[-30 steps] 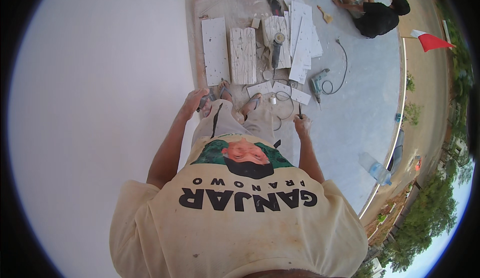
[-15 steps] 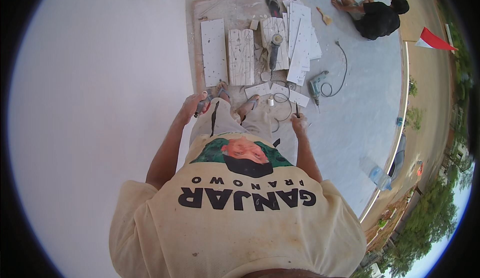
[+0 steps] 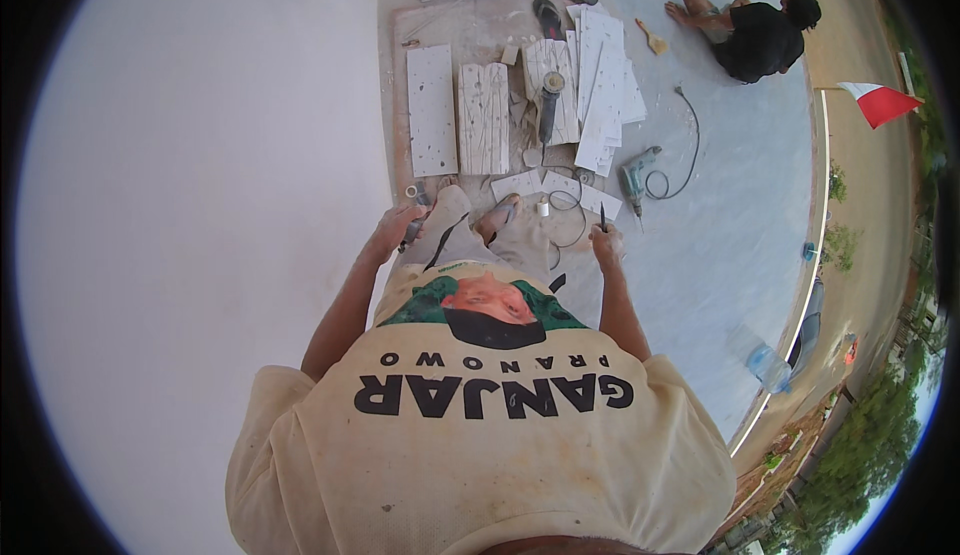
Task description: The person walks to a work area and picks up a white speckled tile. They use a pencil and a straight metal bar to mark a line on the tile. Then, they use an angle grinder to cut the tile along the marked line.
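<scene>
Clenched in the left hand (image 3: 398,231) is a small dark-handled tool (image 3: 412,233) whose kind cannot be made out, while the right hand (image 3: 606,245) is closed around a thin dark spike (image 3: 603,218), perhaps a chisel or pencil, held upright with its tip pointing away from the body. Both hands are held just ahead of the cream printed shirt (image 3: 480,425), on either side of the knees, above the grey floor (image 3: 720,215). To work well from here, the spike is best kept steady and square to the surface, with the left-hand tool brought to it in a controlled way and the loose cable (image 3: 570,210) near the feet kept out of the path. Just beyond the hands, small white offcuts (image 3: 560,187) lie on the floor, with a drill (image 3: 634,177) to their right. Farther off, flat white slabs (image 3: 432,110) and a grooved slab (image 3: 484,118) rest side by side, an angle grinder (image 3: 548,105) lying on another beside a stack of strips (image 3: 605,90). Farthest away, another person (image 3: 755,35) sits on the floor. The legs are largely hidden by the shirt, and what lies directly beneath the hands cannot be seen.
</scene>
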Motion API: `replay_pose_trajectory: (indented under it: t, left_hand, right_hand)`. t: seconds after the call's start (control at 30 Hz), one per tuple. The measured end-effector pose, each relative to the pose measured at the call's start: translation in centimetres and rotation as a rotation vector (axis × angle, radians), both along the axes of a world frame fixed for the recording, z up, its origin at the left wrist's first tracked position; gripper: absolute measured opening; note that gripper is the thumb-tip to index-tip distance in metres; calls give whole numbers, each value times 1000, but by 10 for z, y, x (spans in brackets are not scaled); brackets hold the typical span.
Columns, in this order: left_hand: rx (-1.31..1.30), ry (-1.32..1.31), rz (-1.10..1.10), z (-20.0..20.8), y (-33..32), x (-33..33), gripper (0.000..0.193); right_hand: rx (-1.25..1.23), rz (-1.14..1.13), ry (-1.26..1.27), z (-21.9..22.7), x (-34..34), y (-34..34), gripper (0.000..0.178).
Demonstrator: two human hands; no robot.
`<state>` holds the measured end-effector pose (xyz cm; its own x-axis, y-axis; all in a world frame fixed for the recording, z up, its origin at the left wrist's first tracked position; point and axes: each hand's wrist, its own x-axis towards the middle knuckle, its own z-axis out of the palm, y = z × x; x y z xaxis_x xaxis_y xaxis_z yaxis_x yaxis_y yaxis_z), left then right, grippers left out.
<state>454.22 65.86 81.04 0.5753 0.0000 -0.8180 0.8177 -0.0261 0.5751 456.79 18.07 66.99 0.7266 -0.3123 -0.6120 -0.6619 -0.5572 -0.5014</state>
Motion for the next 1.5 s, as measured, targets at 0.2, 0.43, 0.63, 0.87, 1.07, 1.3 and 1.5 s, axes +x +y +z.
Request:
replay_pose_trajectory:
  t: [0.2, 0.43, 0.63, 0.87, 1.07, 1.3, 1.5]
  left_hand:
    - [50, -47, 93, -1, 6, 18, 36]
    - [81, -93, 151, 9, 15, 24, 37]
    - [159, -105, 162, 8, 23, 29, 38]
    - [403, -127, 5, -6, 46, 91, 46]
    - [713, -352, -502, -122, 36, 215, 56]
    - [676, -530, -992, -411, 5, 350, 66]
    - [707, -780, -1356, -586, 0, 418, 68]
  right_hand:
    - [31, -8, 37, -11, -21, -6, 30]
    - [-29, -9, -14, -31, -29, -20, 30]
    - [47, -68, 56, -25, -7, -10, 30]
    - [-11, -5, 37, -31, 36, 33, 29]
    - [-57, 23, -112, -128, 88, 69, 27]
    - [67, -16, -155, -276, 205, 143, 25]
    - [93, 41, -337, -441, 311, 227, 24]
